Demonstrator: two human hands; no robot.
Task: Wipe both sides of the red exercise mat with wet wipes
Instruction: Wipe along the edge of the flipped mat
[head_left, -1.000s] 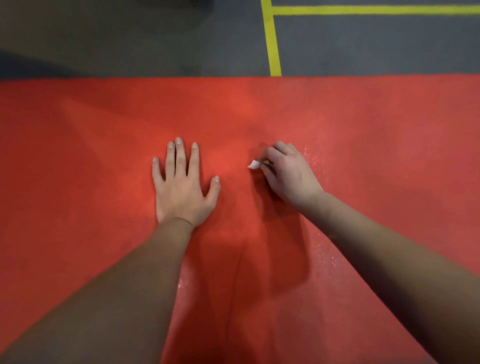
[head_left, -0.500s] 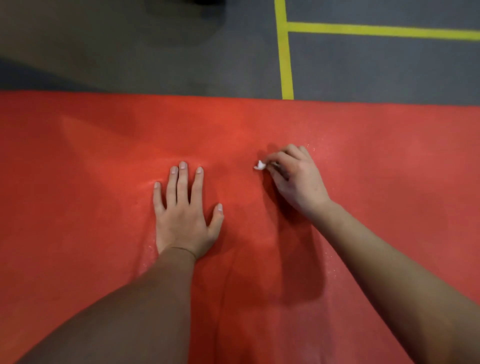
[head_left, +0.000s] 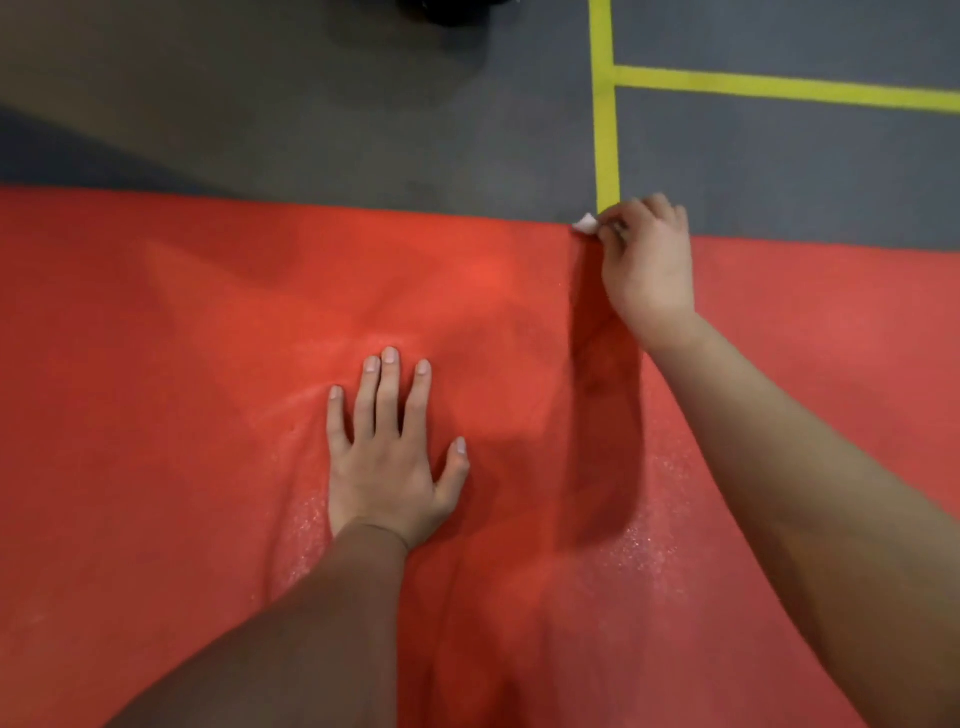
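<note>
The red exercise mat (head_left: 182, 364) lies flat on the floor and fills most of the view. My left hand (head_left: 387, 457) rests flat on the mat near its middle, fingers straight and spread. My right hand (head_left: 647, 260) reaches to the mat's far edge with its fingers curled round a small white wet wipe (head_left: 586, 223); only a corner of the wipe sticks out to the left of the fingers. Wet sheen shows on the mat near both forearms.
Beyond the mat's far edge is dark grey floor (head_left: 311, 114) with yellow tape lines (head_left: 605, 130) forming a T at the upper right. A dark object (head_left: 447, 8) sits at the top edge of the view.
My right hand has slid the wipe forward from the mat's middle to its far edge. My left hand stays flat in place. The view has tilted up, showing more floor.
</note>
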